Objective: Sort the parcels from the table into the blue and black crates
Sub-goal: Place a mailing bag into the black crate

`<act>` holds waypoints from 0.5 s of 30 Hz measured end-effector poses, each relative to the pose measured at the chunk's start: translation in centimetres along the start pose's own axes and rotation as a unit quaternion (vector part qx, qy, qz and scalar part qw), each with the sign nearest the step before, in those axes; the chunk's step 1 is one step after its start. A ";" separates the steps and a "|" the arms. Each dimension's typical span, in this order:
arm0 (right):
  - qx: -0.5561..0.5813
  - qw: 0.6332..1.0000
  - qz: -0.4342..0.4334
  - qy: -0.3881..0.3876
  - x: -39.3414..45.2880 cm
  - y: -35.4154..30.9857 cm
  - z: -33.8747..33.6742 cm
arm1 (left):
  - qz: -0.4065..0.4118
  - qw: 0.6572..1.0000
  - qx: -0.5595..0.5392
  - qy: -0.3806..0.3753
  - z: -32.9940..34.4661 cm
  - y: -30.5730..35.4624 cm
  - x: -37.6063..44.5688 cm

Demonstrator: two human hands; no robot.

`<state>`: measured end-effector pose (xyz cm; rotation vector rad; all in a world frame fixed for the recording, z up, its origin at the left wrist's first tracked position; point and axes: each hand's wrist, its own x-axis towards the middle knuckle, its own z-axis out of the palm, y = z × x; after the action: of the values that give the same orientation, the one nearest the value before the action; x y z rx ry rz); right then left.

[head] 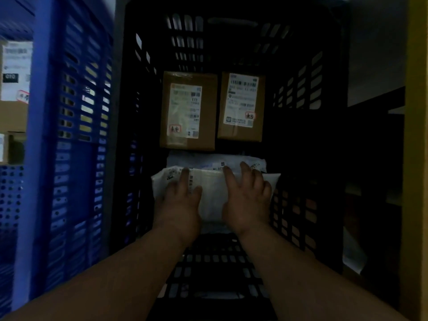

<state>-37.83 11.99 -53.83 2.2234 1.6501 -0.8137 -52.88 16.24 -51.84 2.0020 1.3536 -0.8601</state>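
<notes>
Hands are reaching down into the black crate [231, 22], which is filling the middle of the frame. The left hand [179, 202] is lying flat on the left part of a white poly mailer [212, 195], with straight fingers pointing to the top of the frame. The right hand [246, 200] is pressing on the right part of the same mailer, its fingers spread and only a little bent; neither hand is curling around the parcel. This mailer is lying at the centre of the crate floor and is partly covering a second white mailer [208, 161], which is showing just above it.

Above the mailers, in the upper centre of the frame, two brown cardboard boxes are lying side by side, close together, each with a white shipping label facing up: the left box [187, 112] and the right box [240, 107].

At the left side of the frame the blue crate [76, 135] is standing just beside the black one. At the far left edge, more labelled cardboard boxes [14, 89] are showing, blurred. A yellow upright [415, 158] is running along the right edge.
</notes>
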 end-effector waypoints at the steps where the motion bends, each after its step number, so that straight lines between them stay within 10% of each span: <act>1: -0.002 1.000 0.002 -0.011 0.0 0.3 0.2 | 0.018 0.999 0.020 0.046 -0.4 -0.1 0.2; 15: 0.069 0.967 0.013 -0.244 3.2 1.7 1.4 | -0.005 0.976 -0.127 -0.176 0.1 -0.6 6.6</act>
<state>-36.02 13.22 -57.00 1.9072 1.3550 -1.3742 -51.62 20.14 -57.09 1.5649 1.2019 -0.9413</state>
